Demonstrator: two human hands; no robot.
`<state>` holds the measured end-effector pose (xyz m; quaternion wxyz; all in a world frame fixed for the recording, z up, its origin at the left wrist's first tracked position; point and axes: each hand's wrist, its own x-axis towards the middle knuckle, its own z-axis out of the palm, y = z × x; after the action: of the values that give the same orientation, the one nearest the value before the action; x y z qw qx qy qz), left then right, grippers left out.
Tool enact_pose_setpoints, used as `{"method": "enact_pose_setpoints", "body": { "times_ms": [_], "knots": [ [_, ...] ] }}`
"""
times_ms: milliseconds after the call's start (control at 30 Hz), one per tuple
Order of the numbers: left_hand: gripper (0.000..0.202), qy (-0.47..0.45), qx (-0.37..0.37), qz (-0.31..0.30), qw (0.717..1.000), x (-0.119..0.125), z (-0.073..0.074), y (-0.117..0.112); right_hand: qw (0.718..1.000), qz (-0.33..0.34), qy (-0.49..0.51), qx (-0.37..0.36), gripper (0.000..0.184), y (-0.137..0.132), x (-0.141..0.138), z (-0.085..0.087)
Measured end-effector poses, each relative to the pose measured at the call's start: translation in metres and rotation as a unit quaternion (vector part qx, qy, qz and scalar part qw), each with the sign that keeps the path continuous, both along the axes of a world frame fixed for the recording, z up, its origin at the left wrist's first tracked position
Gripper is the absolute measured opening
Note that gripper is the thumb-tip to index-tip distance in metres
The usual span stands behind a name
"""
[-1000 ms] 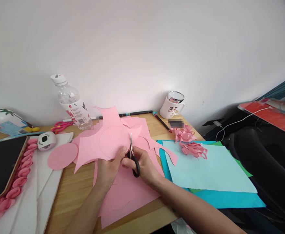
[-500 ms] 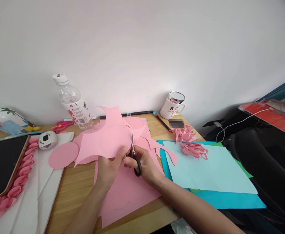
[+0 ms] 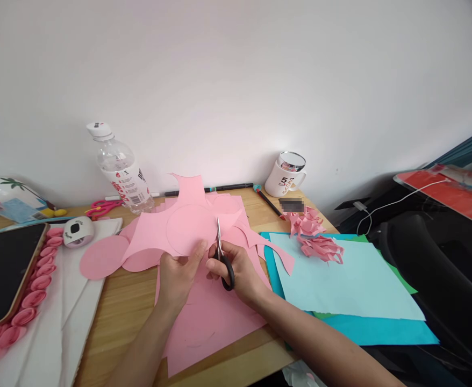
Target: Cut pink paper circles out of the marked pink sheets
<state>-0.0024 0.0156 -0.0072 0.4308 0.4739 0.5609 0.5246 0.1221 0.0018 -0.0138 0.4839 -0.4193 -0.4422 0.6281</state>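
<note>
From my remote seat I count two pairs of scissors: black-handled scissors (image 3: 219, 244), pink-handled scissors (image 3: 106, 203). One bottle (image 3: 125, 180), one mug (image 3: 282, 178), one phone (image 3: 10, 274), two crumpled pink scraps (image 3: 320, 247) on right. Pink sheet (image 3: 187, 228) held above table (image 3: 115, 312), hiding part of stacked pink paper (image 3: 204, 328). My left hand (image 3: 177, 279): fingers pinching pink sheet's near edge. My right hand (image 3: 240, 269): fingers wrapped around black-handled scissors, blades by sheet's right side.

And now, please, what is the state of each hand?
Left hand: closed, holding the cut pink sheet by its near edge, thumb on top.
Right hand: closed, holding the black-handled scissors.
</note>
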Motion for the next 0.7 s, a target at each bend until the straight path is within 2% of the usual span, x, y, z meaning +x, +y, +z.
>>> {"method": "enact_pose_setpoints", "body": {
  "times_ms": [267, 467, 700],
  "knots": [
    [0.031, 0.022, -0.011, 0.012, 1.0, -0.0038, -0.0053, 0.0011, 1.0, 0.0, -0.006, 0.002, 0.04, -0.0008, 0.0008, -0.0003],
    [0.035, 0.033, -0.015, 0.025, 0.999, -0.0045, -0.0031, 0.0007, 1.0, -0.004, -0.003, -0.007, 0.039, -0.0006, -0.0002, -0.0016],
    [0.03, 0.029, -0.007, 0.037, 0.999, -0.0051, -0.0041, 0.0006, 1.0, -0.003, -0.006, -0.009, 0.037, -0.0014, -0.0002, -0.0017]
  ]
}}
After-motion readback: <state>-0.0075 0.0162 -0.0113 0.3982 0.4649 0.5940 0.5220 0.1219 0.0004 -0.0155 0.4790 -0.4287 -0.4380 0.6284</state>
